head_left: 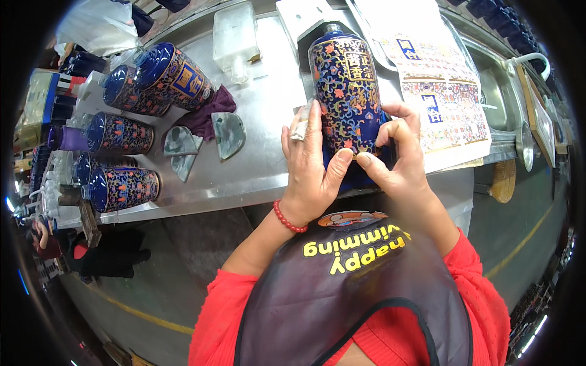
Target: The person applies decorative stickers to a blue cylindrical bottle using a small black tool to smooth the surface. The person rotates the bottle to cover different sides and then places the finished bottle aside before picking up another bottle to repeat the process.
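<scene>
A dark blue bottle (pixel 348 100) with a colourful floral pattern and gold lettering lies in front of me, its neck pointing away. My left hand (pixel 309 160) holds its left side, the thumb pressed on the lower edge. A pale wrapping covers one finger of that hand. On the lower right side, my right hand (pixel 400 155) grips the bottle with bent fingers, its thumb close to the left thumb. What supports the bottle underneath is mostly hidden. To the right lie printed pattern sheets (pixel 448 131) in matching colours.
Several patterned blue bottles (pixel 125 190) stand along the left of the metal table (pixel 268 161). Marbled grey-green scraper-like pieces (pixel 229 135) lie beside a purple cloth (pixel 215 108). A clear rectangular bottle-shaped container (pixel 235 39) lies behind. At the far right is a sink (pixel 497 97).
</scene>
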`<state>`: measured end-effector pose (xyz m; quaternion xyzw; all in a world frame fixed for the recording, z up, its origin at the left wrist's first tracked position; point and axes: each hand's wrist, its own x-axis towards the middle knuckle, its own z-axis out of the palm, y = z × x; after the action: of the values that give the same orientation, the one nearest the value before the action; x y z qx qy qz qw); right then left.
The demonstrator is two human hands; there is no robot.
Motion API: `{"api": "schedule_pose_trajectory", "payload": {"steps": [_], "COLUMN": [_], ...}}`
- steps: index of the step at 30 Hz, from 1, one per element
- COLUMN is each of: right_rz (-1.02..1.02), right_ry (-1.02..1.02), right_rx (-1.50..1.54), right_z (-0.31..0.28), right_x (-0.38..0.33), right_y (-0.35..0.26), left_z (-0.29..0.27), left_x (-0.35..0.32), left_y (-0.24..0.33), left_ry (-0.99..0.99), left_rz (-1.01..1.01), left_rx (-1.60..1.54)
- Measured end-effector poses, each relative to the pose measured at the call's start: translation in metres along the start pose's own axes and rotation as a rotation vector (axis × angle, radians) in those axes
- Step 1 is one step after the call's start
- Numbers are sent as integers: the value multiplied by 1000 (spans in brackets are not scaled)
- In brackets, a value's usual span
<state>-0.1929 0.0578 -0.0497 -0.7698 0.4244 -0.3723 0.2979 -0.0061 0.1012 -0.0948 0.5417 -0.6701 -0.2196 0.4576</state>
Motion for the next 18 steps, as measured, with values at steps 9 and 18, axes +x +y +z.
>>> {"api": "schedule_pose_trajectory", "payload": {"steps": [9,18], "right_rz": [87,44], "right_ry": [-10,-29], "right_rx": [44,17], "right_z": [0,-3], "right_x": [-2,1], "right_y": [-5,-1], "left_z": [0,2], "left_x": [0,0], "left_y": [-1,-4], "left_ry": [-4,2], "left_rz": [12,8], "left_rx": [-12,-49]}}
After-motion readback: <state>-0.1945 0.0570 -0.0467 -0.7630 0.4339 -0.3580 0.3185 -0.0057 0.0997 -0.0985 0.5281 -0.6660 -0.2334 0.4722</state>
